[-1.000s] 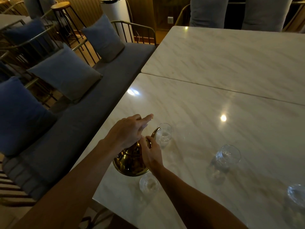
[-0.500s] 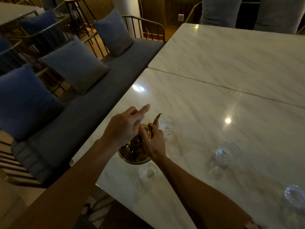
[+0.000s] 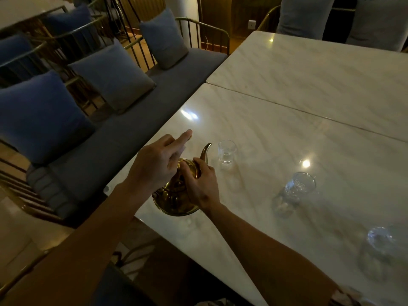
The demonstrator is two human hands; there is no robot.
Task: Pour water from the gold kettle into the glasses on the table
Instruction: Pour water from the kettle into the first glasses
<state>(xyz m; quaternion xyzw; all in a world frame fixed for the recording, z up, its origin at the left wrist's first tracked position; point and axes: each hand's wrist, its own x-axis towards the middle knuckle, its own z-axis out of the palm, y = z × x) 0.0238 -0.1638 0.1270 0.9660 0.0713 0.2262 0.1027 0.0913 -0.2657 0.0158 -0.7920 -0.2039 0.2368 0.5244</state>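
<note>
Item: round-bodied polished gold metal kettle (image 3: 176, 202) with a thin curved spout (image 3: 205, 151), standing on the white veined marble table (image 3: 276, 138) near its left edge, toward the near-left corner; spout pointed to the far side.

Right hand (image 3: 202, 184): forearm reached in from the near edge, wrist bent, fingers wrapped around the kettle's neck just below the spout, thumb laid against the metal. Grasping the kettle.

Left hand (image 3: 157, 164): forearm crossed over the left edge of the table, hand poised above the kettle's top, index finger extended straight toward the far side, other fingers curled downward over the lid area. Whether they pinched the lid could not be told.

Clear drinking glass (image 3: 226, 151): upright, just beyond the spout tip, apart from it.

Second clear glass (image 3: 299, 186): upright, toward the middle of the table, well apart from the kettle.

Third clear glass (image 3: 379, 237): near the right edge of the view, blurred.

Surroundings: grey upholstered bench (image 3: 123, 138) along the table's left edge, carrying blue square cushions (image 3: 42, 115).
</note>
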